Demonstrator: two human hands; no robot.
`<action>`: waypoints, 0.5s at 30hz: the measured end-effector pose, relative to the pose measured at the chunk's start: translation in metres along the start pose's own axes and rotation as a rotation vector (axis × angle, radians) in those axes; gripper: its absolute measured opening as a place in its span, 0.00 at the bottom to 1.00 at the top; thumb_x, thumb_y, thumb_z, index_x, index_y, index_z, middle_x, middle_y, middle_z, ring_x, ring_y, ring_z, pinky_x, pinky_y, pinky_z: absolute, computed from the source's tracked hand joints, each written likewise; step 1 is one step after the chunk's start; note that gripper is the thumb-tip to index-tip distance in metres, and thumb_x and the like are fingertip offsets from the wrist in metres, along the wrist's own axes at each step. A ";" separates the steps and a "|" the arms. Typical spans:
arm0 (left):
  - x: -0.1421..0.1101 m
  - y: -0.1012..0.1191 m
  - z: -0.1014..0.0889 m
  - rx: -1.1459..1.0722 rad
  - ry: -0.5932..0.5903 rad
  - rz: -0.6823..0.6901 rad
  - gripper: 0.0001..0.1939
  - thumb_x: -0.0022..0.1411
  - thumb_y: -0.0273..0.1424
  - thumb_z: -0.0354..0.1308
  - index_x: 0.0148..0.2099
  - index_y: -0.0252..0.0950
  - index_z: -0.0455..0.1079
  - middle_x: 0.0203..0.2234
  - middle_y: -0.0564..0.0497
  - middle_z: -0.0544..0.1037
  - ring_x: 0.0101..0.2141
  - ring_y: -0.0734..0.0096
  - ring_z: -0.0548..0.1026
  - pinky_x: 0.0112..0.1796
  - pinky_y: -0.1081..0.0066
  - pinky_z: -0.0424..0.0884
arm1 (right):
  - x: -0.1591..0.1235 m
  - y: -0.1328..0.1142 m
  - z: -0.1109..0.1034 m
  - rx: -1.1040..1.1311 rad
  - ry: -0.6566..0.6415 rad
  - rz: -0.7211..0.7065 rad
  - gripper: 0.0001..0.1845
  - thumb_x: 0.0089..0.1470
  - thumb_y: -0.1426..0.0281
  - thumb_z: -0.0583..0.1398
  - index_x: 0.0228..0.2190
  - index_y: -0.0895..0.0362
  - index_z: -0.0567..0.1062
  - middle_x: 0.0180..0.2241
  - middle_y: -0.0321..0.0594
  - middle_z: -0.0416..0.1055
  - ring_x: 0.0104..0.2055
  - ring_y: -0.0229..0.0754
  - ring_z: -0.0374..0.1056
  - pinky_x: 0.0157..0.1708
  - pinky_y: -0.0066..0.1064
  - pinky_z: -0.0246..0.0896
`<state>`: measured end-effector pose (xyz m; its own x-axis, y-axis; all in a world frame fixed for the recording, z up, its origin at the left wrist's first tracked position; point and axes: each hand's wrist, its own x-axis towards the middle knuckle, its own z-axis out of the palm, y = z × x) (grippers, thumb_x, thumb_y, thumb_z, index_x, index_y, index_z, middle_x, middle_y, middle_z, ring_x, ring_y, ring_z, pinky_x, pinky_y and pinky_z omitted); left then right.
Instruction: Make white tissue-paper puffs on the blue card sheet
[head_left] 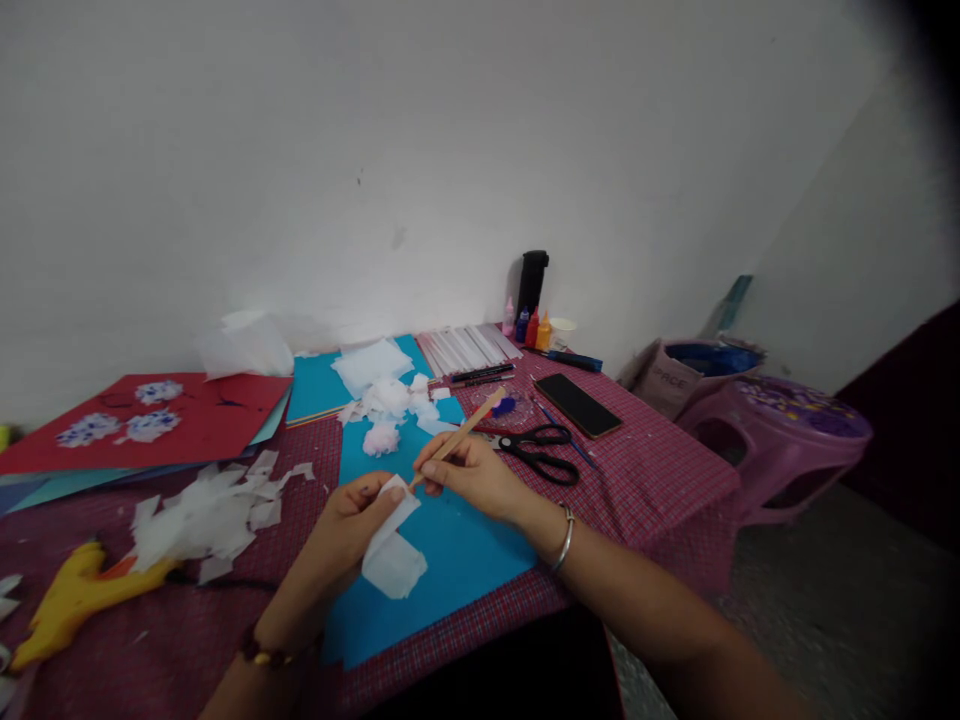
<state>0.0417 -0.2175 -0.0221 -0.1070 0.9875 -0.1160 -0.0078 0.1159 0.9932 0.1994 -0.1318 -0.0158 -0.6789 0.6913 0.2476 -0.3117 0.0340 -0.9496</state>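
My left hand [352,528] is closed on a piece of white tissue paper [393,560] that hangs down over a blue paper sheet [465,550]. My right hand [469,475] is closed on a thin wooden stick [469,425], whose near tip touches the top edge of the tissue. The stick slants up and away to the right. Both hands meet above the blue sheet, near the table's front edge.
A heap of white tissue pieces [206,515] and a yellow glue gun [71,598] lie at left. A red sheet [157,420] with tissue flowers lies behind. Black scissors [541,452], a phone [577,404], paint bottles [531,328] and a black flask [532,282] are at right. A purple stool [780,440] stands beside the table.
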 end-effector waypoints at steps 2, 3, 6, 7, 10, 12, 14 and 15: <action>0.001 -0.001 -0.001 0.012 -0.005 0.006 0.14 0.54 0.41 0.59 0.26 0.35 0.65 0.14 0.61 0.62 0.15 0.83 0.57 0.16 0.81 0.56 | 0.000 0.001 0.000 -0.015 0.005 -0.005 0.12 0.45 0.62 0.63 0.28 0.59 0.72 0.21 0.33 0.69 0.21 0.31 0.62 0.23 0.24 0.58; 0.001 -0.002 -0.001 0.019 -0.006 0.005 0.14 0.54 0.40 0.58 0.27 0.35 0.65 0.14 0.61 0.62 0.15 0.83 0.58 0.16 0.81 0.56 | 0.001 0.001 0.000 -0.022 0.009 -0.008 0.12 0.45 0.63 0.63 0.28 0.59 0.72 0.21 0.33 0.69 0.21 0.31 0.62 0.23 0.24 0.57; 0.002 -0.002 -0.001 0.028 -0.006 0.006 0.13 0.55 0.40 0.58 0.27 0.35 0.66 0.14 0.61 0.62 0.15 0.83 0.57 0.16 0.81 0.55 | 0.001 0.002 0.000 -0.029 0.017 -0.023 0.11 0.46 0.64 0.63 0.27 0.60 0.72 0.22 0.33 0.68 0.21 0.31 0.62 0.22 0.23 0.57; 0.002 -0.002 -0.001 0.027 -0.007 0.009 0.13 0.55 0.40 0.58 0.26 0.35 0.66 0.14 0.61 0.62 0.15 0.83 0.57 0.16 0.81 0.55 | 0.001 0.002 0.000 -0.029 0.016 -0.030 0.11 0.46 0.64 0.63 0.27 0.60 0.72 0.22 0.33 0.68 0.21 0.31 0.62 0.22 0.23 0.57; 0.003 -0.003 -0.002 0.020 -0.010 0.014 0.13 0.55 0.40 0.58 0.26 0.35 0.66 0.14 0.60 0.62 0.15 0.82 0.57 0.16 0.81 0.55 | 0.000 0.003 0.000 -0.029 0.003 -0.039 0.11 0.47 0.64 0.62 0.27 0.60 0.72 0.22 0.33 0.68 0.21 0.31 0.62 0.23 0.23 0.57; 0.003 -0.005 -0.002 0.018 -0.009 0.015 0.13 0.55 0.40 0.58 0.27 0.35 0.66 0.15 0.60 0.62 0.16 0.82 0.57 0.17 0.81 0.55 | 0.000 0.003 0.000 -0.032 0.001 -0.041 0.12 0.46 0.63 0.62 0.28 0.60 0.72 0.21 0.33 0.68 0.21 0.31 0.62 0.23 0.24 0.57; 0.004 -0.006 -0.003 0.020 -0.010 0.022 0.14 0.55 0.40 0.58 0.27 0.35 0.66 0.15 0.60 0.62 0.16 0.83 0.57 0.17 0.81 0.55 | 0.000 0.004 0.001 -0.046 0.013 -0.046 0.13 0.46 0.62 0.62 0.27 0.60 0.72 0.22 0.33 0.67 0.22 0.31 0.62 0.23 0.24 0.57; 0.004 -0.006 -0.003 0.023 -0.015 0.024 0.14 0.55 0.40 0.58 0.27 0.34 0.66 0.15 0.60 0.62 0.16 0.83 0.57 0.17 0.81 0.55 | 0.000 0.004 0.002 -0.059 0.021 -0.051 0.13 0.46 0.61 0.62 0.27 0.60 0.72 0.23 0.33 0.67 0.22 0.31 0.62 0.23 0.24 0.57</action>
<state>0.0380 -0.2144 -0.0287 -0.0923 0.9914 -0.0927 0.0177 0.0947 0.9953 0.1972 -0.1330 -0.0189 -0.6485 0.7027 0.2926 -0.3056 0.1117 -0.9456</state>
